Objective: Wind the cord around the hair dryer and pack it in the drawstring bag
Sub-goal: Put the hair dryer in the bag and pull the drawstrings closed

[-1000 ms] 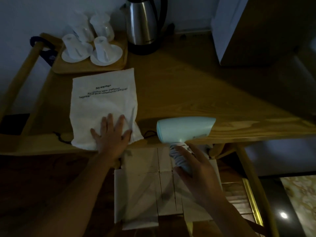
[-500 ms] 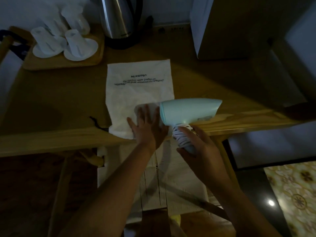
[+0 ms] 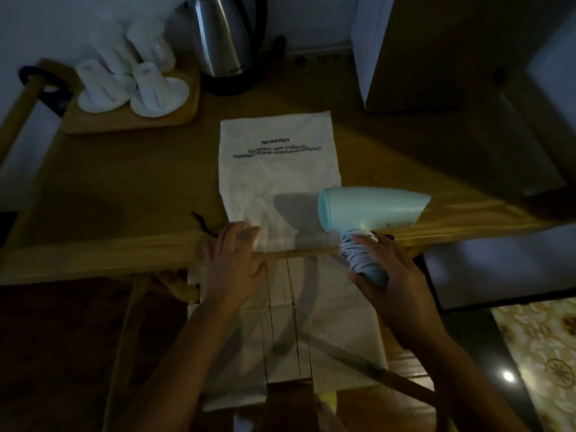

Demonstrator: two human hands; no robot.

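Gripping the hair dryer point(image 3: 371, 210) by its cord point(image 3: 355, 255)-wrapped handle, my right hand point(image 3: 396, 275) hides the plug. Left hand point(image 3: 233, 260) pinches the bag point(image 3: 277, 169) mouth at the table point(image 3: 124, 188) edge; its drawstring shows dimly.

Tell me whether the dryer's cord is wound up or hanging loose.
Wound up: the white cord sits in coils around the hair dryer handle, gripped by the right hand. No loose length shows.

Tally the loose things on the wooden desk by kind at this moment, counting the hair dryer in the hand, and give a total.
White cups, upside down: 4, e.g.
Saucers under the front cups: 2, e.g.
Wooden tray: 1
Steel kettle: 1
White drawstring bag: 1
Blue hair dryer, cord wound on its handle, held by the right hand: 1
Total: 10
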